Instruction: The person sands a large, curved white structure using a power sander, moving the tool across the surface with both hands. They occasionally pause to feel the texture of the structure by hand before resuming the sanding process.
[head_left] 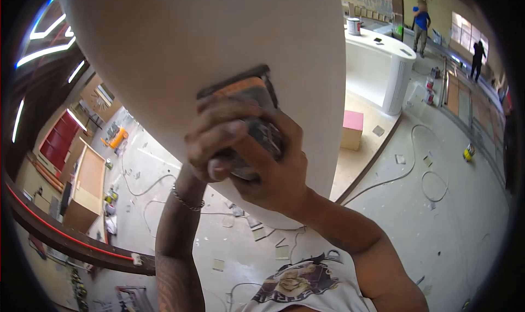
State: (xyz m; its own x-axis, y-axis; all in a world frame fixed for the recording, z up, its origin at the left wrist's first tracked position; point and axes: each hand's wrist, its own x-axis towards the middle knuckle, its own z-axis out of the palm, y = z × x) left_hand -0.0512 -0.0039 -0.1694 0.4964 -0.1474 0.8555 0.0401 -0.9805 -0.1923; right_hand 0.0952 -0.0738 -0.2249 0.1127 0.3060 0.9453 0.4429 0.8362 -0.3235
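Note:
An orange and black power sander (249, 90) is pressed flat against a large, smooth, pale curved panel (164, 44) that fills the upper middle of the view. My left hand (216, 134) wraps round the sander's body from the left, its fingers bent over it. From the right, my right hand (281, 164) grips the same tool, and its fingers meet those of my left hand. Some motion blur softens the sander's edges and my left fingers. The sander's underside is hidden against the panel.
A white curved counter (372, 71) bears a paint can (354, 26). Below it is a pink-topped block (353, 127). Cables (410, 172) and sanding sheets (281, 252) lie on the floor. Two people (421, 27) stand far right. A dark beam with a red line (71, 238) crosses lower left.

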